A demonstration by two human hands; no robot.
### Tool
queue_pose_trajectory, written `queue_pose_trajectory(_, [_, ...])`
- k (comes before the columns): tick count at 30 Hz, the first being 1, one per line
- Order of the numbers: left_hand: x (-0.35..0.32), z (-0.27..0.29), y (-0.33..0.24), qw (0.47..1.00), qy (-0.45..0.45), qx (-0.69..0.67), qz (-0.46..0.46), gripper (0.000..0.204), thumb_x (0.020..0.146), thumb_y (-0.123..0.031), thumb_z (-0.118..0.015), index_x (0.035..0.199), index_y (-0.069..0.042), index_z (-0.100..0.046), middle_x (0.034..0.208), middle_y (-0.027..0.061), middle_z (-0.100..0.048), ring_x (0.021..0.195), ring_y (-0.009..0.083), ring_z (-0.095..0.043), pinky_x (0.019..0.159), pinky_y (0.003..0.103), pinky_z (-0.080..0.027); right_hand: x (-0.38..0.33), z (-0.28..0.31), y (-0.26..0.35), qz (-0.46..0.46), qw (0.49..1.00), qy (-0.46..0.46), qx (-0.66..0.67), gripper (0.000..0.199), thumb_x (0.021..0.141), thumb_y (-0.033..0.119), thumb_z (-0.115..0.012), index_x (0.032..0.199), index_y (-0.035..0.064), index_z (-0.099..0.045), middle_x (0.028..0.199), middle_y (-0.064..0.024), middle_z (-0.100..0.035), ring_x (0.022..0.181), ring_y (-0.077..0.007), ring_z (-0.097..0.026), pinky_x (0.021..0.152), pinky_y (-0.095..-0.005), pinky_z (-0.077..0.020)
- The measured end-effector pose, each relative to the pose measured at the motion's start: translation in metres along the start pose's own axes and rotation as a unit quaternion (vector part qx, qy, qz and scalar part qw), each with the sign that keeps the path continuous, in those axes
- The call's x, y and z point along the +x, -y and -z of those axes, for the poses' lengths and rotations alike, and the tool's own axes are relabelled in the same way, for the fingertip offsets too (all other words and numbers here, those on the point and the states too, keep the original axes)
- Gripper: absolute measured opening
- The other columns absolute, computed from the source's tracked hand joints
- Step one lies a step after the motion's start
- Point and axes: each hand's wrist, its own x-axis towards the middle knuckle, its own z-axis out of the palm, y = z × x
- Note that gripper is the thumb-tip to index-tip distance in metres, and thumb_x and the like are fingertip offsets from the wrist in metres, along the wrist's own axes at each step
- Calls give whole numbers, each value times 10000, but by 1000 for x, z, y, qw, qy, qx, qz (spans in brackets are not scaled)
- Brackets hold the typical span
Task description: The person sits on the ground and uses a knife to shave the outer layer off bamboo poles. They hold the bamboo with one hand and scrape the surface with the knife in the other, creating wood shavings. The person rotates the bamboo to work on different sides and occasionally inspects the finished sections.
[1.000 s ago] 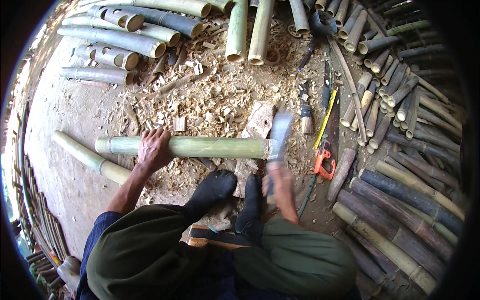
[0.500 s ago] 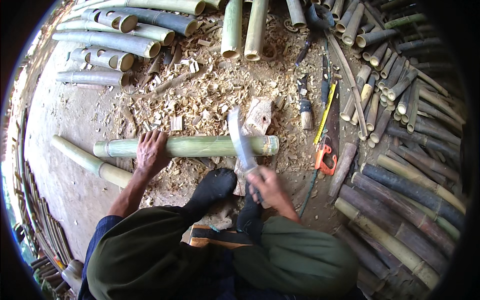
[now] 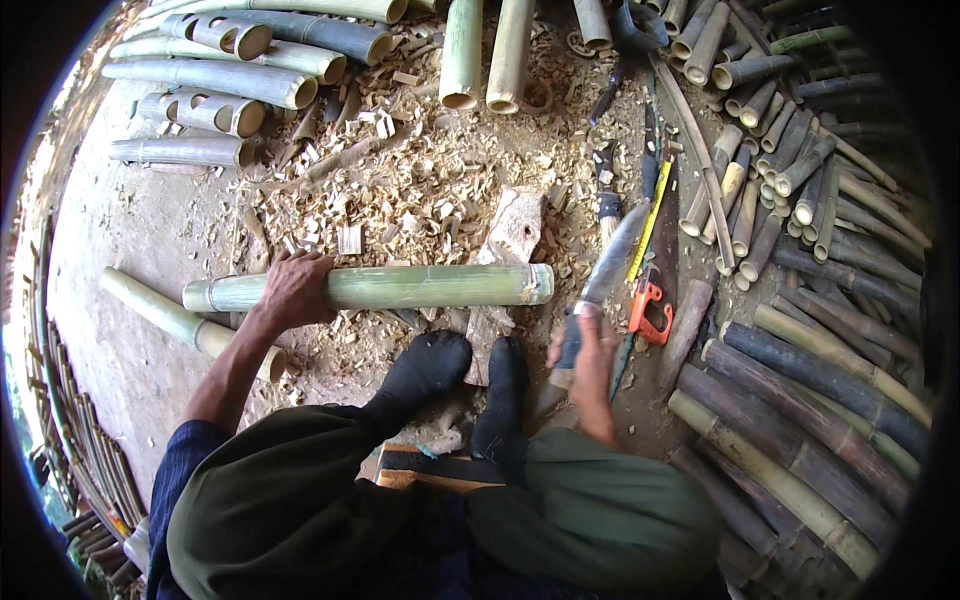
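Note:
My left hand (image 3: 298, 287) is wrapped over a green bamboo length (image 3: 430, 286) lying crosswise in front of my feet. The bamboo's right part rests across a pale, chopped wooden block (image 3: 517, 226) with a dark hole in it. Off the bamboo's right end, my right hand (image 3: 592, 355) grips a machete (image 3: 612, 258) by its dark-wrapped handle. The broad blade points up and slightly right, apart from the bamboo. A second bamboo piece (image 3: 165, 312) lies on the ground left of my left forearm, partly behind it.
Wood chips (image 3: 400, 200) cover the ground ahead. Beyond the machete lie an orange-handled saw (image 3: 651, 312), a yellow measuring tape (image 3: 650, 222) and another wood-handled blade (image 3: 607, 212). Bamboo pieces are stacked at the right (image 3: 800, 430) and far left (image 3: 215, 82). My dark-socked feet (image 3: 425, 368) flank the block's near end.
The machete has swung from over the bamboo's right part out to the right, its blade now tilting rightward. My left hand stays on the bamboo, which has shifted slightly left.

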Motion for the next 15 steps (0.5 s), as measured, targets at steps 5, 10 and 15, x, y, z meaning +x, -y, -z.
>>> queue_pose_trajectory(5, [9,-15,11,998,7,-57,-3,426,576,-216,-875,914,-65,-666,928,132,-722,881,338,-721,860,507,-564,-21,-28,-14,-69,921,288,-254,331,1103,370,-623,1091,39,-624,710,-33,-634,518,-123,-598,451,-311,-486])
queue_pose_trajectory(10, [-6,-24,1,997,-74,-28,18,439,600,-161,-858,977,-70,-652,975,133,-684,1003,349,-682,949,489,-530,-3,0,3,-5,1000,4,24,299,1109,351,-606,1132,53,-606,725,-59,-648,533,-152,-637,447,-310,-539])
queue_pose_trajectory(15, [-2,-29,5,995,-96,-40,-3,498,558,-157,-886,1002,-76,-673,994,127,-686,1010,362,-679,941,486,-529,-12,-13,-9,-97,978,124,-137,285,1091,342,-643,1112,62,-593,709,-48,-633,504,-147,-599,454,-308,-504])
